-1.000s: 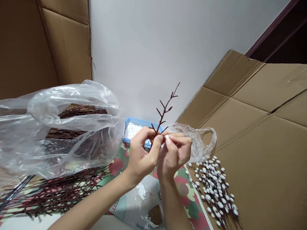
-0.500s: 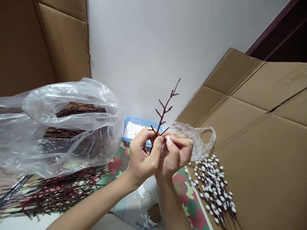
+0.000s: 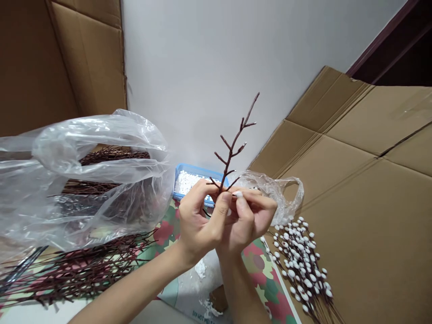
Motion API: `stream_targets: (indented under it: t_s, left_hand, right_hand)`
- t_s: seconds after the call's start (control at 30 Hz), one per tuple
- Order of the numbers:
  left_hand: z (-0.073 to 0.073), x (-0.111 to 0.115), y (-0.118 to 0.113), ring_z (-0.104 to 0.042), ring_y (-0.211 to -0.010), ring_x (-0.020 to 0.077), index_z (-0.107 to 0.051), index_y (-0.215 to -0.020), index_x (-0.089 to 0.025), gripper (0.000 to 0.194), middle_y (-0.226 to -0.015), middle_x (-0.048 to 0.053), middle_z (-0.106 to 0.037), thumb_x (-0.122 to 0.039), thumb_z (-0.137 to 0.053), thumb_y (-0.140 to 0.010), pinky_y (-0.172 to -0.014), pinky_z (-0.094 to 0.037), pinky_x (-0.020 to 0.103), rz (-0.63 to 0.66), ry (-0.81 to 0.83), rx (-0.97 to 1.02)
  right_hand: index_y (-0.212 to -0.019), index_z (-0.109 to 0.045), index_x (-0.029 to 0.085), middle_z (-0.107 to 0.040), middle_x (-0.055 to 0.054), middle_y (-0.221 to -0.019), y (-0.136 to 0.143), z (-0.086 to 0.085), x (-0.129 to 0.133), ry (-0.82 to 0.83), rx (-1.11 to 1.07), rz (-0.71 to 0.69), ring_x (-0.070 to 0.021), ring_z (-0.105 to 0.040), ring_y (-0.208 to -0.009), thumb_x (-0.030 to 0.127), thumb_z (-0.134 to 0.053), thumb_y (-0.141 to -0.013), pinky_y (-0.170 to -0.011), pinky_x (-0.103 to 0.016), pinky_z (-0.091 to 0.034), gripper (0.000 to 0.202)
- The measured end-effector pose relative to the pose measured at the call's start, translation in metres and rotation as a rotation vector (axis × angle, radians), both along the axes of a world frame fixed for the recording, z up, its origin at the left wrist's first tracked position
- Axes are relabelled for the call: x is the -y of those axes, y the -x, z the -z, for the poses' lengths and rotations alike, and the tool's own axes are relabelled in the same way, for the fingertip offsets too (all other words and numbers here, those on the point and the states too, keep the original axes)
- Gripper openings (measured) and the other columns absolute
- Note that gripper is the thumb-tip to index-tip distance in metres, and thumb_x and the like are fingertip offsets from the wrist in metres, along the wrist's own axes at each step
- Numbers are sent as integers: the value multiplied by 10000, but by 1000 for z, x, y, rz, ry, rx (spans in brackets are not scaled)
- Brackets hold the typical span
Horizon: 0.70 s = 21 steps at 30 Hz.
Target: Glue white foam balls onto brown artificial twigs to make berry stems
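Observation:
My left hand [image 3: 202, 220] is closed around a brown artificial twig [image 3: 231, 155], which stands tilted up to the right with several short side shoots. Some shoot tips look whitish. Close against it, my right hand [image 3: 248, 216] pinches a small white berry [image 3: 238, 194] between thumb and fingertips, at the end of a low side shoot. The twig's lower end is mostly hidden behind my hands. Behind them stands a blue plastic basket [image 3: 180, 196] holding many white berries [image 3: 189, 181].
Brown twigs [image 3: 74, 274] lie at left below a clear plastic bag [image 3: 101, 121] with more twigs inside. Finished-looking stems with white berries [image 3: 303, 265] rest at right on cardboard [image 3: 364, 216]. A crumpled clear bag [image 3: 286, 202] and a sheet with white residue [image 3: 189, 288] are nearby.
The twig has shifted slightly, its tip moving up and to the right. My right hand has moved a little to the right, and the white berry in its pinch shows more clearly.

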<state>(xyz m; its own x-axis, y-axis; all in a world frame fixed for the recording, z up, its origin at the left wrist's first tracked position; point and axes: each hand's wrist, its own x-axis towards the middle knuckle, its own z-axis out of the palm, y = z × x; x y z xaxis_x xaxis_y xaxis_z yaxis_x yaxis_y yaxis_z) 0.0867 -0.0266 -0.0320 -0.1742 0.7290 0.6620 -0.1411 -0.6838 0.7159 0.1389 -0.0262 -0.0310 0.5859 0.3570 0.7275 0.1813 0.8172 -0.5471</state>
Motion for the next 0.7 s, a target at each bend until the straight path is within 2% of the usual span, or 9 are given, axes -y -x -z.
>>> stream_targets:
  t_s: [0.17, 0.33, 0.7]
  left_hand:
    - [-2, -6, 0, -563, -652, 134, -581, -794, -180, 72, -716, 20, -607, -145, -574, -856, -590, -455, 254, -15, -151, -16]
    - [-6, -10, 5, -541, -629, 129, -613, -815, -165, 69, -684, 16, -603, -98, -597, -808, -567, -444, 248, -72, -282, -101]
    - [-11, -11, 14, -526, -637, 134, -633, -838, -143, 116, -702, 35, -620, -50, -586, -786, -579, -462, 267, -122, -341, -236]
  right_hand:
    - [-818, -541, 233, -581, 37, -728, -5, -5, -1, 16, -20, -26, -123, -601, -680, 80, -529, -797, -614, -291, -482, 156]
    - [-819, -556, 238, -565, 38, -712, -14, -4, -3, 15, 20, -56, -113, -582, -671, 90, -533, -801, -606, -272, -466, 151]
    - [-816, -506, 256, -511, 16, -706, -14, -7, 0, 55, 58, -14, -141, -542, -642, 102, -499, -795, -562, -288, -428, 156]
